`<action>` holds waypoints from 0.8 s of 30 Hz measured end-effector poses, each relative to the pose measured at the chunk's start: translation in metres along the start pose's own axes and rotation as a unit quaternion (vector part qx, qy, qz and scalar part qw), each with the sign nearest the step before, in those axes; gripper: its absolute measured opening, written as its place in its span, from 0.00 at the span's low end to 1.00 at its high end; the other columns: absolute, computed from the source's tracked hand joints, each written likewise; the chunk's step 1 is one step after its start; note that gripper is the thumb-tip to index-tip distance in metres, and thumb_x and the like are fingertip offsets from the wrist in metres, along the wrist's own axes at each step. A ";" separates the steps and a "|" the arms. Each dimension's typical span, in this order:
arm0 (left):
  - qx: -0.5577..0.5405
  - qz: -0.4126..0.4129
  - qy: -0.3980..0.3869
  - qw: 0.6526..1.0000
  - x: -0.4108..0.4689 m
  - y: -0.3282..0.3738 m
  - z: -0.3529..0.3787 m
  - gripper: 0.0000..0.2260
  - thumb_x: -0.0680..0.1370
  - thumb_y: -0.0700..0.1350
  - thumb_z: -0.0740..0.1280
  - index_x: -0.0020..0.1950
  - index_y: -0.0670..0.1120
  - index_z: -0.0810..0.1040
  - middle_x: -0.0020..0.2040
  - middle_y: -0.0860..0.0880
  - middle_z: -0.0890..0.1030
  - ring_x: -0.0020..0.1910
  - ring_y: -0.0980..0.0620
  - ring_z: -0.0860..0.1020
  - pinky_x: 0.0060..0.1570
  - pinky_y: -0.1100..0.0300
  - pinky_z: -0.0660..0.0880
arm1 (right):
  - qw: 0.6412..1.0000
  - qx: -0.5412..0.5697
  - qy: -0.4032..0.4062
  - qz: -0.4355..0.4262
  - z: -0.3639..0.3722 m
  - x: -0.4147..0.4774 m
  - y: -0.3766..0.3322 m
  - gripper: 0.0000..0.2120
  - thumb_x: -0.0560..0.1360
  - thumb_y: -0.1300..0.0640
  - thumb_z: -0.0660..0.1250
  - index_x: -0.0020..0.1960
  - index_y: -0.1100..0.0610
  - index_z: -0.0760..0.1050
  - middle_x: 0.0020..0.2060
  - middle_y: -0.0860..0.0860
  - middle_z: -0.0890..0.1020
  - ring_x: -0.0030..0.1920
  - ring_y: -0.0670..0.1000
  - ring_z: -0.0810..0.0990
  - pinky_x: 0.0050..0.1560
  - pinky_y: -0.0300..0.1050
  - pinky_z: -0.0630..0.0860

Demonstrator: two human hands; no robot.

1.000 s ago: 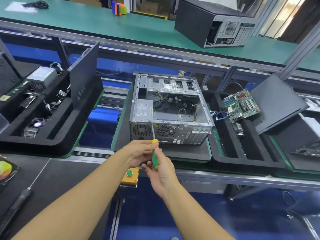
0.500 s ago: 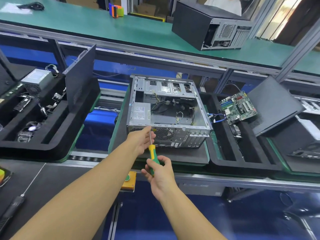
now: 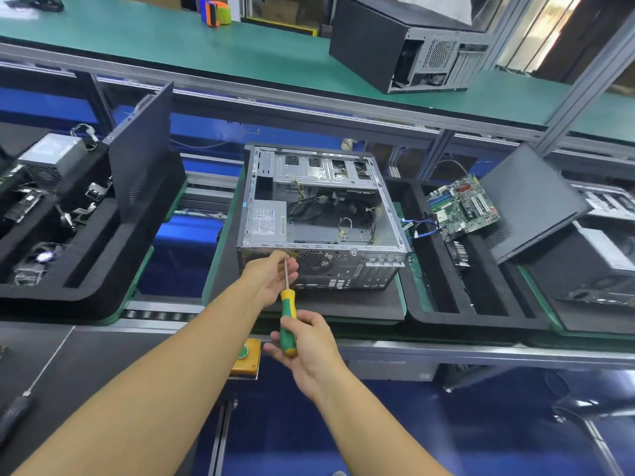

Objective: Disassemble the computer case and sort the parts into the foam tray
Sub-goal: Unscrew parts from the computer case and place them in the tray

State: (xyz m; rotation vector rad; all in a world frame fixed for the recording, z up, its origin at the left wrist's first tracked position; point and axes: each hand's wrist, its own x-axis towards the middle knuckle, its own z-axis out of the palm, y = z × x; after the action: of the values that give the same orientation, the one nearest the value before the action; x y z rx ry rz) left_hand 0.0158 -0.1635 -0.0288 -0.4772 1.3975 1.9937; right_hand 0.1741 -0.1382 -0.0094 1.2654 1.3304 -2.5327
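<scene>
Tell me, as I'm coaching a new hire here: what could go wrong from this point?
The screwdriver tip could slip and jab the left hand, whose fingers steady its shaft at the rear of the computer case. The loose cables inside may snag when the power supply comes out.

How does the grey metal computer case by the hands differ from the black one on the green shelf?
The grey metal case is open on top, cables showing; the black case wears dark panels. The grey one sits on black foam, the black one on the green shelf. Both show vented rears.
</scene>
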 end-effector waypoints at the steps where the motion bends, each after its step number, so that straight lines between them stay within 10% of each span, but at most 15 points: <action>1: -0.014 -0.008 -0.007 1.000 -0.002 -0.001 0.001 0.05 0.81 0.39 0.63 0.50 0.38 0.77 0.38 0.46 0.79 0.32 0.54 0.78 0.32 0.61 0.78 | 1.000 -0.013 -0.002 -0.004 -0.002 0.000 0.001 0.11 0.79 0.64 0.67 0.61 0.56 0.73 0.54 0.60 0.77 0.43 0.54 0.82 0.35 0.46 0.81; 9: -0.263 -0.062 -0.001 0.963 -0.007 -0.003 -0.021 0.11 0.66 0.31 0.48 0.37 0.45 0.63 0.31 0.49 0.66 0.27 0.55 0.59 0.24 0.67 0.62 | 0.995 0.020 -0.081 -0.046 -0.017 -0.002 0.012 0.07 0.75 0.63 0.59 0.51 0.55 0.70 0.36 0.51 0.77 0.27 0.48 0.70 0.23 0.38 0.59; 24: 0.003 -0.048 -0.093 0.994 -0.029 0.000 -0.058 0.10 0.81 0.44 0.63 0.56 0.39 0.79 0.34 0.50 0.67 0.30 0.56 0.63 0.34 0.63 0.65 | 0.995 -0.091 -0.025 -0.039 0.015 0.018 0.023 0.09 0.82 0.54 0.60 0.59 0.53 0.76 0.42 0.53 0.79 0.29 0.47 0.72 0.24 0.40 0.63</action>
State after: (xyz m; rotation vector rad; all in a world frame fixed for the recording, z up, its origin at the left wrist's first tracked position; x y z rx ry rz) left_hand 0.0329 -0.2261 -0.0321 -0.3398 1.2422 1.9033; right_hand 0.1607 -0.1571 -0.0327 1.1305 1.5862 -2.4064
